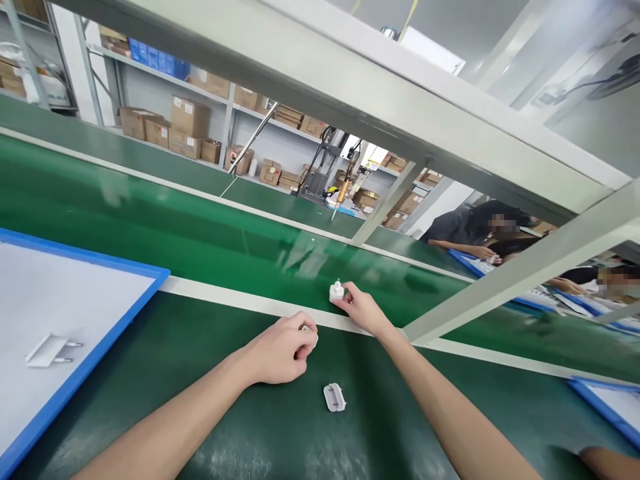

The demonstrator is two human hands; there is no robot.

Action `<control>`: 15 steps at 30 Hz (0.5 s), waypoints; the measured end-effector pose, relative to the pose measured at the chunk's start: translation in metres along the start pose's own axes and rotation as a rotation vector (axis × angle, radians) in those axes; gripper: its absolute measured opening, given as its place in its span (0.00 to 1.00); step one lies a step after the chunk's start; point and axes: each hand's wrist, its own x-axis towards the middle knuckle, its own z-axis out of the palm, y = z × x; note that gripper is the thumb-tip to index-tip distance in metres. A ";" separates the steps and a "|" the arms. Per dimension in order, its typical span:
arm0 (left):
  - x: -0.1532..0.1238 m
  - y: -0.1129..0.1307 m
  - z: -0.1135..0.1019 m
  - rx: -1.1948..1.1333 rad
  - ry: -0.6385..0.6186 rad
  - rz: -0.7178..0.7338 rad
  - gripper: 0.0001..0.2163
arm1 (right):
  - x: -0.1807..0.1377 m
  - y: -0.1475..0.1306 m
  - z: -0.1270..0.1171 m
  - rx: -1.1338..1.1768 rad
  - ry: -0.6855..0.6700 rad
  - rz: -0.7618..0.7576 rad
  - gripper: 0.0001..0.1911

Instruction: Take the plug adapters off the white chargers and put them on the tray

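Pinching small white plug part point(337, 291) at conveyor edge, right hand point(363, 309) grip pressed on it; left hand point(283, 348) at seven o'clock, curled around second white piece point(309, 329). Loose white shell point(335, 397) on bench point(200, 373) at six o'clock. Best handled squarely, without tilt.

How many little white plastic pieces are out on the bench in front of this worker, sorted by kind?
Small white part at the right hand fingertips, on the belt edge: 1
White part enclosed in the left hand, barely visible: 1
Flat white cover lying loose on the green table: 1
White plug piece with two pins on the blue-framed mat: 1
Total: 4
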 end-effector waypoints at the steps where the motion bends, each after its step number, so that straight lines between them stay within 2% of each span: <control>1: 0.000 -0.002 0.000 -0.039 0.002 -0.003 0.12 | -0.005 0.009 0.001 0.072 0.049 0.039 0.14; 5: 0.002 -0.010 0.000 -0.151 -0.007 -0.009 0.17 | -0.030 0.027 0.012 0.412 0.366 0.168 0.22; 8: 0.004 -0.012 0.001 -0.250 0.012 -0.049 0.19 | -0.053 0.020 0.020 0.722 0.574 0.211 0.26; 10: 0.006 -0.012 0.000 -0.340 0.038 -0.116 0.17 | -0.067 0.007 0.022 0.932 0.571 0.209 0.27; 13: 0.007 -0.011 -0.001 -0.418 0.046 -0.273 0.10 | -0.081 -0.022 0.022 1.169 0.461 0.177 0.28; 15: 0.008 -0.009 -0.001 -0.409 0.032 -0.354 0.20 | -0.087 -0.042 0.021 1.346 0.296 0.127 0.25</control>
